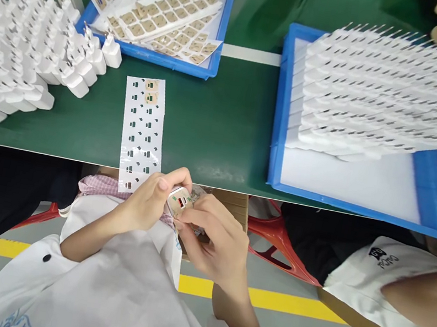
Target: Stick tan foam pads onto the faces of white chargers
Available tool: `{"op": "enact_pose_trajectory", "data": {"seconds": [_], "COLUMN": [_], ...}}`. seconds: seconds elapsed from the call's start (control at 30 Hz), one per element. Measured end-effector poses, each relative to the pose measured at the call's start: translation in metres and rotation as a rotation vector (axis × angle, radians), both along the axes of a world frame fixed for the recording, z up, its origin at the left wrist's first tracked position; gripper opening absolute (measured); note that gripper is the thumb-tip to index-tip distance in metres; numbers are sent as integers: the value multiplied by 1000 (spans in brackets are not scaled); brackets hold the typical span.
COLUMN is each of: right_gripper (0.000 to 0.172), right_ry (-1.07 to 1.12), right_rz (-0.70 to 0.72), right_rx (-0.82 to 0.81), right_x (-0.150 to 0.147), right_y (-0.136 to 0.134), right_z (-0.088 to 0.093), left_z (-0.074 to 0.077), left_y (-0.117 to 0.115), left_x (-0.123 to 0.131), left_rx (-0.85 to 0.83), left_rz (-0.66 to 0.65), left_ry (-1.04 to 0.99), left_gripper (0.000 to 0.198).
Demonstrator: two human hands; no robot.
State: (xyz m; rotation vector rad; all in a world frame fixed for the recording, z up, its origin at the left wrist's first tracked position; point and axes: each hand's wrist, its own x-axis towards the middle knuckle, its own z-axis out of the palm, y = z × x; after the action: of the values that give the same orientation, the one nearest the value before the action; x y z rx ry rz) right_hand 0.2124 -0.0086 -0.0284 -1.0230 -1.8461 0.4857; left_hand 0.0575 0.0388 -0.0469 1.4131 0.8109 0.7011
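Below the table's front edge, both my hands meet around one white charger plug (179, 202) with a tan sticker over its port face. My left hand (148, 201) wraps the charger from the left, thumb pressed on its top. My right hand (214, 238) pinches its lower right side with curled fingers. Just above my hands a white sticker backing sheet (142, 131) hangs over the edge of the green table (225, 125); two tan stickers remain at its top, the rest are peeled off.
Several white chargers (21, 61) lie in rows at the left. A blue tray (219, 30) at the back holds full sticker sheets. A blue tray (279, 134) at the right holds stacked chargers. Another person's arm (421, 306) shows at the lower right.
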Motion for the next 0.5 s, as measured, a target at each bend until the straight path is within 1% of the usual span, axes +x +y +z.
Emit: {"op": "enact_pose_trajectory", "data": {"seconds": [0.07, 0.13, 0.23, 0.3, 0.37, 0.4, 0.43, 0.5], "right_gripper": [18, 16, 22, 28, 32, 31, 31, 31], "right_ry": [76, 156, 344, 501, 636, 682, 701, 660], "right_rz": [10, 12, 27, 16, -54, -128, -248, -564], "right_rx": [-177, -393, -714, -818, -809, -751, -645, -347], "right_x": [0, 1, 1, 1, 2, 3, 5, 10], "right_y": [-1, -1, 2, 5, 8, 9, 11, 12], "right_z": [6, 12, 18, 15, 5, -4, -15, -39], "left_z": [-1, -2, -5, -9, -15, -18, -21, -27], "left_y": [0, 0, 1, 2, 3, 3, 3, 4], "left_x": [0, -1, -3, -3, -3, -3, -3, -2], "left_rx": [39, 92, 153, 168, 170, 167, 160, 142], "left_rz": [-12, -22, -19, -11, -10, -12, -13, 4], "left_ry": [6, 9, -8, -41, -82, -105, -131, -185], "left_gripper": [80, 80, 79, 78, 79, 79, 80, 81]}}
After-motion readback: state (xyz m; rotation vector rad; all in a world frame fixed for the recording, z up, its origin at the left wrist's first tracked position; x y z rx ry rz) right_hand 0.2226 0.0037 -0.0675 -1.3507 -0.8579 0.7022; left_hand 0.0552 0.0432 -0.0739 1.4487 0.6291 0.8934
